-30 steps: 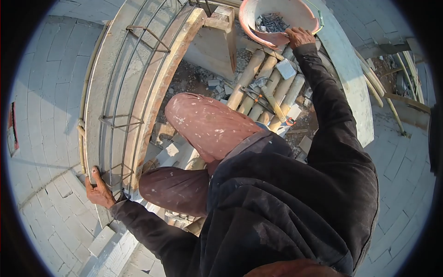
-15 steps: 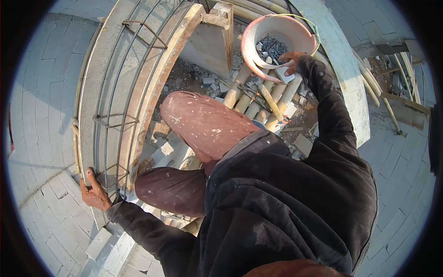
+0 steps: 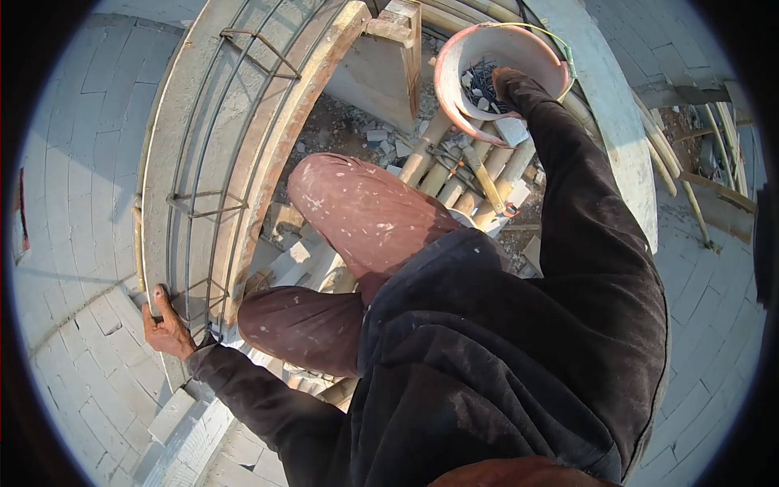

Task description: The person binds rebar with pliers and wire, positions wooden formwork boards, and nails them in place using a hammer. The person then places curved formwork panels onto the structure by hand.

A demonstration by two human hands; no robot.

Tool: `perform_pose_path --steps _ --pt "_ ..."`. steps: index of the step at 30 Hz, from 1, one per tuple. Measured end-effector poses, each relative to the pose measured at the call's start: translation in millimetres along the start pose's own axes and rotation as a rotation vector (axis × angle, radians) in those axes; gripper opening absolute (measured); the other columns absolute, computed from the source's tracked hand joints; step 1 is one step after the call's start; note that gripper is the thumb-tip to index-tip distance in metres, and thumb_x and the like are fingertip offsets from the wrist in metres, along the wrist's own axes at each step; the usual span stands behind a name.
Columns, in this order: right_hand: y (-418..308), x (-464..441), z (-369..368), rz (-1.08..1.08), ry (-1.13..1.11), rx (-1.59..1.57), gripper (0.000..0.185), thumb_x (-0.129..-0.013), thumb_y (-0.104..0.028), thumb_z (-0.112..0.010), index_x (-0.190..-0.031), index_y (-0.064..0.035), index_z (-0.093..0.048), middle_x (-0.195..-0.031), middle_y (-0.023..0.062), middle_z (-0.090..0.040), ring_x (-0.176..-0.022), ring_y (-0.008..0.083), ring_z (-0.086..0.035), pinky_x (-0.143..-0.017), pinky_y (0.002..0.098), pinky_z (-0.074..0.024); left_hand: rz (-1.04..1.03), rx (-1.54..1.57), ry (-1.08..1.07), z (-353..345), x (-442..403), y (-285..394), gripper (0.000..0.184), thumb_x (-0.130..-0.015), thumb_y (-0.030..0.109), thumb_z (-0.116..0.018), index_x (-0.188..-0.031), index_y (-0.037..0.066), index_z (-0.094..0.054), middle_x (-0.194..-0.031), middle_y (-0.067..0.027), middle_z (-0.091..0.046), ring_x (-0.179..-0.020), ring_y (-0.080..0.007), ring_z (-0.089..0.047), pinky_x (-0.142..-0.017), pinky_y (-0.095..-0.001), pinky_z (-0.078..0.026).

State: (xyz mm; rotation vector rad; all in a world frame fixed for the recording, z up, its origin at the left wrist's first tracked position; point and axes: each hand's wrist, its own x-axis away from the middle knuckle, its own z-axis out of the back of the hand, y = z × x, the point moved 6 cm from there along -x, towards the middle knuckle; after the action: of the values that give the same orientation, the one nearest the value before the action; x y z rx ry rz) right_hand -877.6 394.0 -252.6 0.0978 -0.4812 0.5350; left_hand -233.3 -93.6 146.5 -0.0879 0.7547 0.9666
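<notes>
My left hand [image 3: 168, 326] grips the outer edge of a curved formwork board [image 3: 166, 154], thumb on the inner side. Beside it, a cage of thin steel reinforcing bars [image 3: 191, 195] runs along the inside of the form. My right hand [image 3: 505, 84] is down inside a worn, pinkish-rimmed bucket [image 3: 480, 49] with a cut-away side. Nails [image 3: 479, 75] and a few pale chips lie at the bottom of it. The fingers of this hand are hidden by the sleeve and the bucket's contents.
Bamboo poles [image 3: 428, 146] lie under the bucket, with a wooden-handled tool [image 3: 484, 180] on them. A wooden bracket [image 3: 410, 65] juts from the form. Rubble and block pieces [image 3: 377, 136] litter the ground below. Pale block paving [image 3: 73, 203] extends at the left.
My right hand has moved from the bucket's near rim deeper into it, over the nails. The left hand keeps its hold on the board. The view has shifted slightly.
</notes>
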Motion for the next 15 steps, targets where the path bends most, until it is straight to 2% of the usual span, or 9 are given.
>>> perform_pose_path --steps 1,3,4,6,7,9,12,15 --pt "-11.0 7.6 1.6 0.046 -0.041 0.042 0.029 -0.082 -0.019 -0.070 -0.105 -0.0030 -0.074 -0.106 0.0230 -0.073 -0.106 0.0342 -0.071 -0.091 0.0408 -0.0567 -0.042 0.005 0.049 3.4 0.0 3.4 0.063 -0.083 0.055 -0.079 -0.093 -0.007 -0.071 -0.057 -0.0015 -0.042 -0.058 -0.0136 -0.032 -0.052 -0.0352 -0.025" --pt "-14.0 25.4 -8.3 -0.014 -0.175 0.153 0.030 -0.082 -0.020 -0.068 -0.105 -0.0018 -0.073 -0.105 0.0222 -0.073 -0.105 0.0348 -0.071 -0.091 0.0405 -0.0570 0.125 -0.037 -0.103 0.8 -0.4 -1.8 0.074 -0.081 0.056 -0.080 -0.107 -0.012 -0.071 -0.058 -0.0023 -0.045 -0.058 -0.0142 -0.035 -0.052 -0.0341 -0.029" --pt "-11.6 28.2 -13.7 -0.032 -0.218 0.192 0.031 -0.081 -0.021 -0.068 -0.105 -0.0015 -0.073 -0.105 0.0219 -0.073 -0.105 0.0351 -0.071 -0.091 0.0404 -0.0571 0.130 -0.038 -0.098 -1.6 -0.6 -4.0 0.074 -0.081 0.056 -0.080 -0.107 -0.012 -0.071 -0.058 -0.0023 -0.045 -0.058 -0.0142 -0.035 -0.052 -0.0341 -0.029" --pt "6.1 0.5 -42.4 0.091 -0.025 0.201 0.030 -0.080 -0.023 -0.070 -0.103 -0.0046 -0.075 -0.102 0.0190 -0.075 -0.100 0.0351 -0.072 -0.088 0.0396 -0.0583 0.115 0.000 -0.034 -0.3 0.2 -7.7 0.079 -0.080 0.057 -0.081 -0.113 -0.014 -0.068 -0.058 -0.0024 -0.046 -0.057 -0.0147 -0.037 -0.052 -0.0338 -0.030" --pt "4.4 -4.1 -43.9 0.097 -0.027 0.206 0.030 -0.080 -0.023 -0.070 -0.103 -0.0046 -0.075 -0.102 0.0190 -0.075 -0.100 0.0351 -0.072 -0.088 0.0396 -0.0583 0.112 0.010 -0.014 2.1 1.0 -6.8 0.081 -0.080 0.057 -0.082 -0.115 -0.015 -0.068 -0.059 -0.0025 -0.046 -0.057 -0.0149 -0.037 -0.052 -0.0337 -0.031" --pt "7.6 -6.9 -58.8 0.161 -0.226 0.410 0.028 -0.080 -0.023 -0.071 -0.103 -0.0079 -0.076 -0.102 0.0152 -0.075 -0.101 0.0328 -0.073 -0.087 0.0399 -0.0584 0.187 -0.026 -0.080 2.3 1.3 -6.5 0.079 -0.080 0.056 -0.082 -0.114 -0.014 -0.068 -0.060 -0.0037 -0.047 -0.058 -0.0158 -0.039 -0.053 -0.0344 -0.033" --pt "87.3 -83.5 -128.8 -0.115 0.033 0.066 0.026 -0.079 -0.025 -0.073 -0.099 -0.0099 -0.077 -0.103 0.0134 -0.076 -0.098 0.0305 -0.073 -0.085 0.0410 -0.0586 0.220 -0.022 -0.108 0.6 1.6 -5.0 0.079 -0.080 0.056 -0.082 -0.115 -0.014 -0.069 -0.066 -0.0084 -0.056 -0.062 -0.0177 -0.046 -0.056 -0.0344 -0.039" --pt "2.9 10.6 -35.6 0.171 -0.206 0.003 0.022 -0.077 -0.024 -0.076 -0.094 -0.0106 -0.078 -0.098 0.0124 -0.076 -0.093 0.0296 -0.074 -0.080 0.0417 -0.0587 0.180 -0.046 -0.091 -0.5 -1.1 -17.5 0.080 -0.080 0.056 -0.082 -0.115 -0.013 -0.068 -0.076 -0.0149 -0.066 -0.068 -0.0204 -0.055 -0.063 -0.0344 -0.046"
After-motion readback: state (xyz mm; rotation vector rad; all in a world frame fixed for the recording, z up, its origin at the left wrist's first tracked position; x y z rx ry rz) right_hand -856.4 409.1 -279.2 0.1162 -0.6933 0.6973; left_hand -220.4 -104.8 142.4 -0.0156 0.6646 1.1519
